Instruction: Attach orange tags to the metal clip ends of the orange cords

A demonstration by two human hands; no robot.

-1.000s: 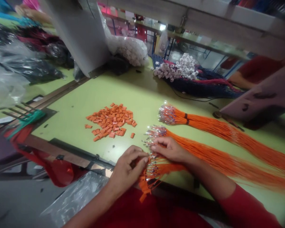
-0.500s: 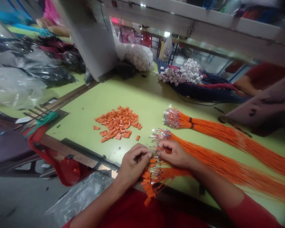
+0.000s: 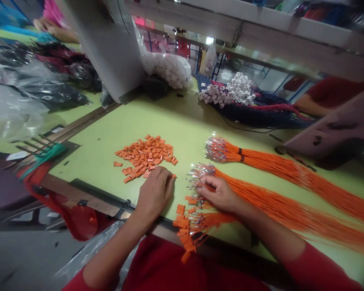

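My left hand [image 3: 156,189] is at the near edge of a pile of small orange plastic connector housings [image 3: 150,153]. Its fingers are bent together and point down; whatever lies under the fingertips is hidden. My right hand [image 3: 220,194] pinches an orange wire close to the metal terminals [image 3: 200,171] of a loose wire bundle [image 3: 261,202]. Just below that hand, several wires end in fitted orange housings [image 3: 183,222], which lie in a cluster at the table's front edge.
A second orange wire bundle [image 3: 261,159], tied with a dark band, lies behind. Farther back are dark wires with white connectors [image 3: 241,89] and a bag of white parts [image 3: 172,68]. A grey post [image 3: 106,48] stands left. Other people's arms [image 3: 312,105] show at the back.
My left hand has left the wire ends and moved left to the pile of housings. My right hand stays at the terminals. The view has shifted slightly.
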